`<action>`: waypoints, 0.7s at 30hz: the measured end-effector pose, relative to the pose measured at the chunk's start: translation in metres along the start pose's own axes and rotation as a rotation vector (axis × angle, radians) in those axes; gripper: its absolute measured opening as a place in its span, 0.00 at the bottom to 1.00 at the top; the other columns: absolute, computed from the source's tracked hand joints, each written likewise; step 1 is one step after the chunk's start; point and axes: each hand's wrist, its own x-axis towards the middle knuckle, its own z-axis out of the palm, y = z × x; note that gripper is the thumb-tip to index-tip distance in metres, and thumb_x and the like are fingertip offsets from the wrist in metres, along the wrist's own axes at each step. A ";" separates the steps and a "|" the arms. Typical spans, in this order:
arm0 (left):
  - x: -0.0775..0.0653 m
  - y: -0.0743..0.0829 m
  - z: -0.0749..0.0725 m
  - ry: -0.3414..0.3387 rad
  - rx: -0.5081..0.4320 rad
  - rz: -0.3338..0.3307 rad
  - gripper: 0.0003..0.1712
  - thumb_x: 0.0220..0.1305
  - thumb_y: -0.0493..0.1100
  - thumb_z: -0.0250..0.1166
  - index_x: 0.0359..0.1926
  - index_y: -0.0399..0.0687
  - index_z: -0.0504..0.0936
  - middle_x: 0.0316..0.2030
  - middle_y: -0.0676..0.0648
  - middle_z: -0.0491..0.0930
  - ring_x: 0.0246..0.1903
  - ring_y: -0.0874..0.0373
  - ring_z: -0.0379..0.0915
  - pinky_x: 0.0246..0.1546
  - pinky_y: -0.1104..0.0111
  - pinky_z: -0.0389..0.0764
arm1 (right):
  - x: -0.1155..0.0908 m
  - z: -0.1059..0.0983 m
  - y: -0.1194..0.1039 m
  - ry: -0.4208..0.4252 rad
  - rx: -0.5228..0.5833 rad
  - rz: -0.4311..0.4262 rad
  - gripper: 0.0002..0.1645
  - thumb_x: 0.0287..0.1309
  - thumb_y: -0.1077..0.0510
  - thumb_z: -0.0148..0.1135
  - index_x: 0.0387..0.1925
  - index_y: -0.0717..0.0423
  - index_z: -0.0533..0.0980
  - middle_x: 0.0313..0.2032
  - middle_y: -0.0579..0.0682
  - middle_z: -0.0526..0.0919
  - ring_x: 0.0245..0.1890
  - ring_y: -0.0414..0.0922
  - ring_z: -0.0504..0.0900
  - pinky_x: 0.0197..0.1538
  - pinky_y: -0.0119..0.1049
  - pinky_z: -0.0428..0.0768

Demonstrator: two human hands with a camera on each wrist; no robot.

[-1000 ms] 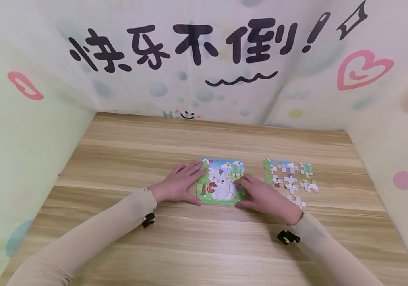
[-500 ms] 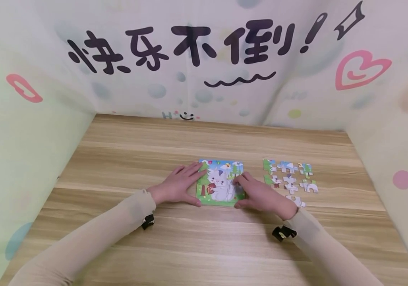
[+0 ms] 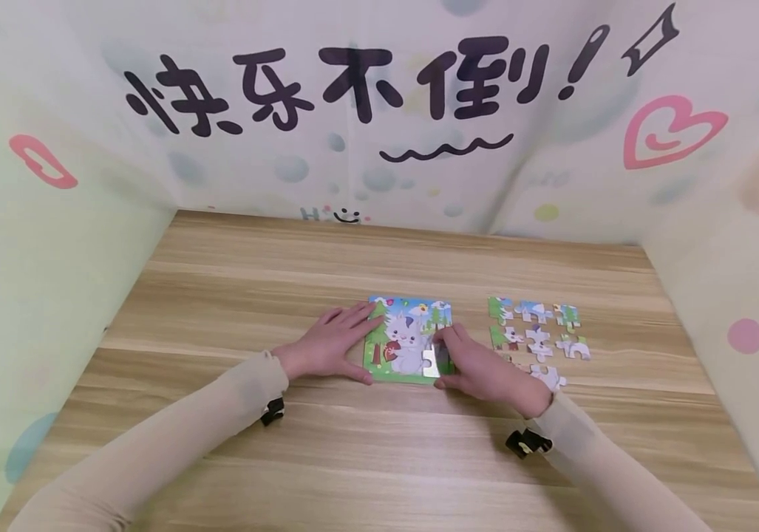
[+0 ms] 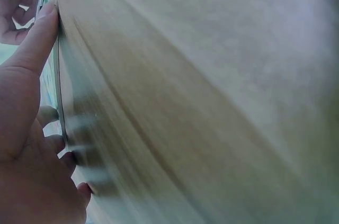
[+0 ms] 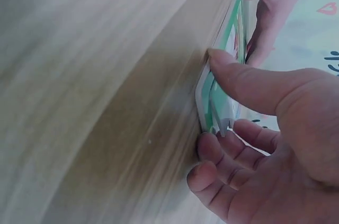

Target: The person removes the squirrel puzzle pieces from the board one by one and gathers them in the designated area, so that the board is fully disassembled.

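A square jigsaw puzzle (image 3: 406, 340) with a white squirrel on it lies flat in its green-edged board (image 3: 395, 377), mid-table. My left hand (image 3: 329, 343) rests along the board's left side, fingers spread, thumb at the near left corner. At the near right corner my right hand (image 3: 485, 369) pinches a corner puzzle piece (image 5: 218, 110), which stands tilted up out of the board in the right wrist view. Beside it, a pale bare patch shows in the head view. The left wrist view has my left hand (image 4: 32, 102) at the board's edge, with my right fingers (image 4: 13, 9) beyond.
Several loose puzzle pieces (image 3: 539, 343) lie in rows right of the board; my right hand partly covers the nearest row. The wooden table (image 3: 352, 458) is enclosed by printed cloth (image 3: 246, 170) at the back and both sides.
The near right corner piece has tilted up, and a pale patch of the board now shows. My right hand has shifted slightly left; my left hand stays in place.
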 end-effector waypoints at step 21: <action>-0.004 0.002 -0.003 0.004 -0.005 0.015 0.62 0.61 0.68 0.72 0.83 0.45 0.53 0.84 0.41 0.42 0.82 0.43 0.36 0.78 0.42 0.44 | 0.001 -0.005 0.007 -0.030 0.056 -0.013 0.35 0.61 0.59 0.76 0.62 0.68 0.68 0.52 0.56 0.75 0.46 0.45 0.76 0.53 0.45 0.81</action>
